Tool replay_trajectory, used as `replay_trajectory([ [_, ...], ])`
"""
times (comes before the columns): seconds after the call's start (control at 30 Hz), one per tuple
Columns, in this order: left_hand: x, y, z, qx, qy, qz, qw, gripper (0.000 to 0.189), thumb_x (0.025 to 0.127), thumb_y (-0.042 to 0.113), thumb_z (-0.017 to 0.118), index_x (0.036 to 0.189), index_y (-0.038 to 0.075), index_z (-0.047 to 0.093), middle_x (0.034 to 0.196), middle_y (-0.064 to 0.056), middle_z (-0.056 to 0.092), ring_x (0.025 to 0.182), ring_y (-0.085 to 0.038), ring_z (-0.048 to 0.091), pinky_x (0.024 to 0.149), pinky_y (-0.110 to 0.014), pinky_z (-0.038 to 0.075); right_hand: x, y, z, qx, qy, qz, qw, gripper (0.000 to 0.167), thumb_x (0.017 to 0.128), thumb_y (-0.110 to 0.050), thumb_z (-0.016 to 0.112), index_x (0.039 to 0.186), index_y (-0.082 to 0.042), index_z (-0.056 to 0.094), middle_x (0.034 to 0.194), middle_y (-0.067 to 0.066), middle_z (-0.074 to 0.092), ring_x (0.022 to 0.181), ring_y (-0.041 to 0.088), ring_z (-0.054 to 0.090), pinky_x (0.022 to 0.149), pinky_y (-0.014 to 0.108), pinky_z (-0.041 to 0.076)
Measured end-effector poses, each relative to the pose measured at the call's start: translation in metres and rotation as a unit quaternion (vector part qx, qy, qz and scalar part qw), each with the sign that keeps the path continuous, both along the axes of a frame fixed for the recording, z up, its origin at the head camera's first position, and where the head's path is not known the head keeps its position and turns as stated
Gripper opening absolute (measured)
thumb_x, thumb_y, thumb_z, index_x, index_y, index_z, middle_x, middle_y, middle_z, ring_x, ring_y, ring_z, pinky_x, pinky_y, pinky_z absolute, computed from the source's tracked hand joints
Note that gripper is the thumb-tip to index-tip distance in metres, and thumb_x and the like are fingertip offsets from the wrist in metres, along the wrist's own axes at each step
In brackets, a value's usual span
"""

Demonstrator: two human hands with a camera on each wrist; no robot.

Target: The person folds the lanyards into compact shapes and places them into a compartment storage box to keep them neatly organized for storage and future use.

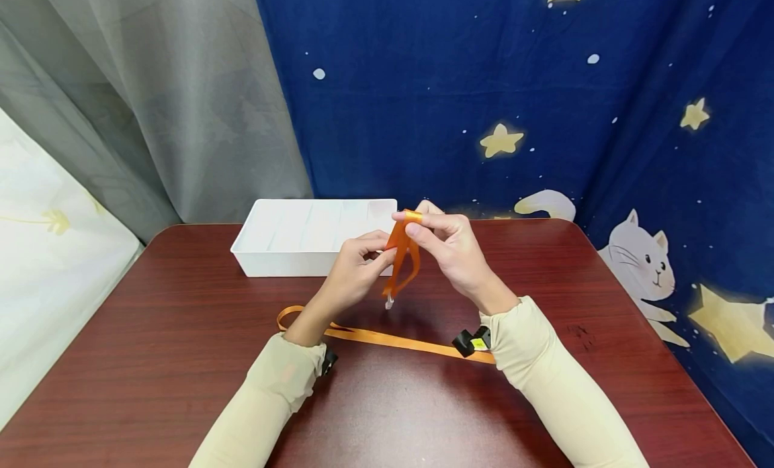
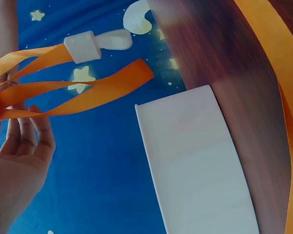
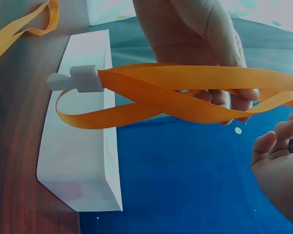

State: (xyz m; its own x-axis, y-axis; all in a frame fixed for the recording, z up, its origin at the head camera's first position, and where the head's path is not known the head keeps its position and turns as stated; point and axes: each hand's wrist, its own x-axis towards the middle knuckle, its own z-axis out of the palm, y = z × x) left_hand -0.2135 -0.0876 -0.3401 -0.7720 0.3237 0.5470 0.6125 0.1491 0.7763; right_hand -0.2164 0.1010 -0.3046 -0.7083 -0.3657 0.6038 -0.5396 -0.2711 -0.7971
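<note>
My right hand (image 1: 453, 250) pinches the folded top of an orange lanyard (image 1: 401, 250) between thumb and fingers, raised over the table. Lower and to the left, my left hand (image 1: 357, 266) grips the same lanyard, its thumb against the strap. A white plastic clip (image 1: 390, 302) hangs from the bottom end. In the right wrist view the lanyard's folded strands (image 3: 185, 78) cross one another and a loose loop curls beside the clip (image 3: 86, 79).
Another length of orange strap (image 1: 399, 340) lies across the table (image 1: 181, 360), looped at its left end and passing below both wrists. Behind the left hand stands a white divided box (image 1: 290, 264). Curtains hang along the table's back edge.
</note>
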Motion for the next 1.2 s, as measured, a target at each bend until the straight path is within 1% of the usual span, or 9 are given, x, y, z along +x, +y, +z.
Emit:
replay_trajectory([
  [0.13,0.001,0.001,-0.002,0.003,-0.02,-0.006,0.9998,0.015,0.098,0.006,0.062,0.096,0.0,0.075,0.094,-0.009,0.067,0.074,-0.019,0.053,0.062,-0.023,0.043,-0.001,0.002,0.004,-0.003,-0.003,-0.005,1.0,0.025,0.098,-0.005,0.06,0.116,-0.013,0.076,0.09,0.011,0.056,0.095,0.024,0.053,0.083,0.03,0.049],
  [0.3,0.002,0.004,-0.004,0.012,-0.045,-0.021,0.9987,0.017,0.099,0.008,0.061,0.1,-0.001,0.075,0.1,-0.012,0.067,0.084,-0.019,0.057,0.069,-0.024,0.049,-0.002,0.003,0.008,-0.015,-0.001,-0.002,0.9999,0.025,0.099,-0.004,0.059,0.118,-0.01,0.075,0.092,0.01,0.056,0.097,0.025,0.054,0.083,0.029,0.051],
  [0.43,0.005,0.007,-0.005,0.016,-0.062,-0.034,0.9973,0.02,0.101,0.01,0.058,0.105,0.001,0.075,0.104,-0.011,0.067,0.09,-0.025,0.058,0.073,-0.028,0.052,-0.003,0.004,0.01,-0.022,0.008,-0.004,0.9997,0.024,0.099,-0.005,0.06,0.116,-0.012,0.076,0.092,0.009,0.056,0.095,0.024,0.053,0.081,0.028,0.05],
  [0.53,0.006,0.008,-0.005,0.017,-0.069,-0.035,0.9968,0.022,0.102,0.013,0.056,0.108,0.002,0.074,0.105,-0.01,0.066,0.092,-0.029,0.058,0.074,-0.035,0.053,-0.004,0.005,0.011,-0.025,0.015,-0.007,0.9995,0.024,0.098,-0.007,0.061,0.115,-0.014,0.076,0.091,0.009,0.057,0.093,0.023,0.052,0.079,0.027,0.047],
  [0.67,0.007,0.009,-0.008,0.021,-0.067,-0.031,0.997,0.022,0.102,0.016,0.057,0.11,0.004,0.074,0.106,-0.007,0.065,0.091,-0.027,0.057,0.074,-0.041,0.053,-0.003,0.006,0.013,-0.025,0.022,-0.014,0.9994,0.024,0.098,-0.008,0.061,0.116,-0.016,0.076,0.09,0.009,0.056,0.091,0.024,0.05,0.078,0.027,0.046],
  [0.9,0.008,0.009,-0.012,0.017,-0.052,-0.025,0.9982,0.019,0.099,0.015,0.062,0.11,0.005,0.075,0.114,-0.004,0.064,0.103,-0.02,0.059,0.077,-0.036,0.057,-0.004,0.008,0.018,-0.029,0.016,-0.023,0.9992,0.025,0.099,-0.002,0.058,0.117,-0.008,0.074,0.091,0.009,0.058,0.094,0.024,0.051,0.084,0.029,0.047],
  [1.07,0.008,0.011,-0.015,0.006,-0.035,-0.018,0.9992,0.014,0.096,0.009,0.066,0.105,0.003,0.074,0.111,-0.007,0.063,0.102,-0.02,0.057,0.077,-0.036,0.056,-0.004,0.011,0.023,-0.039,0.008,-0.034,0.9986,0.026,0.099,-0.002,0.057,0.117,-0.009,0.075,0.094,0.007,0.059,0.097,0.022,0.051,0.087,0.029,0.048],
  [1.17,0.008,0.012,-0.016,0.003,-0.042,-0.015,0.999,0.014,0.094,0.004,0.067,0.105,-0.001,0.073,0.11,-0.011,0.063,0.099,-0.022,0.059,0.077,-0.038,0.057,-0.005,0.012,0.024,-0.046,0.003,-0.034,0.9984,0.026,0.099,-0.002,0.057,0.116,-0.011,0.076,0.097,0.007,0.06,0.099,0.021,0.052,0.088,0.028,0.049],
  [1.2,0.007,0.012,-0.017,0.004,-0.042,-0.016,0.999,0.014,0.093,0.004,0.068,0.106,0.0,0.073,0.11,-0.01,0.063,0.097,-0.021,0.06,0.076,-0.037,0.057,-0.005,0.012,0.024,-0.046,0.003,-0.034,0.9983,0.027,0.099,-0.001,0.057,0.115,-0.012,0.076,0.098,0.007,0.061,0.099,0.022,0.052,0.088,0.029,0.049],
])
